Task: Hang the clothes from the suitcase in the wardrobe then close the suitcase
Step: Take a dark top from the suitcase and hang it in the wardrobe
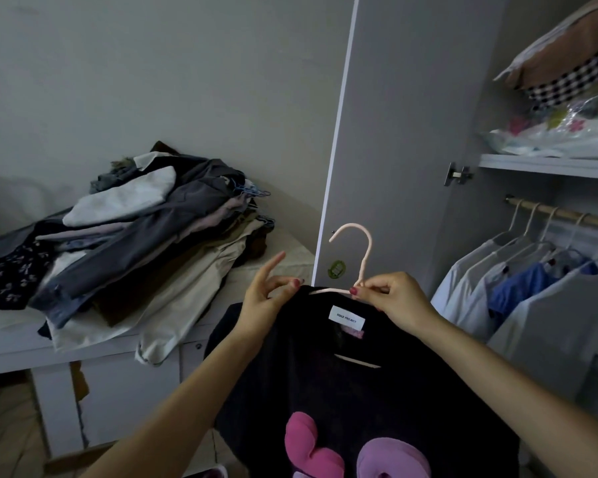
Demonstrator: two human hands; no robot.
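A black top (342, 391) with pink and purple shapes and a white neck label hangs on a pale pink hanger (361, 250) in front of me. My left hand (266, 298) pinches the black collar at the hanger's left shoulder, index finger raised. My right hand (394, 301) pinches the hanger at the base of its hook, together with the collar. The open wardrobe has a wooden rail (563, 212) at the right, carrying several white and blue garments (518, 291) on white hangers. The suitcase is out of view.
A heap of clothes (135, 243) with blue hangers lies on a white surface (14, 343) at the left. The grey wardrobe door (394, 132) stands open behind the pink hanger. Folded bedding and plastic bags (567, 98) fill the shelf above the rail.
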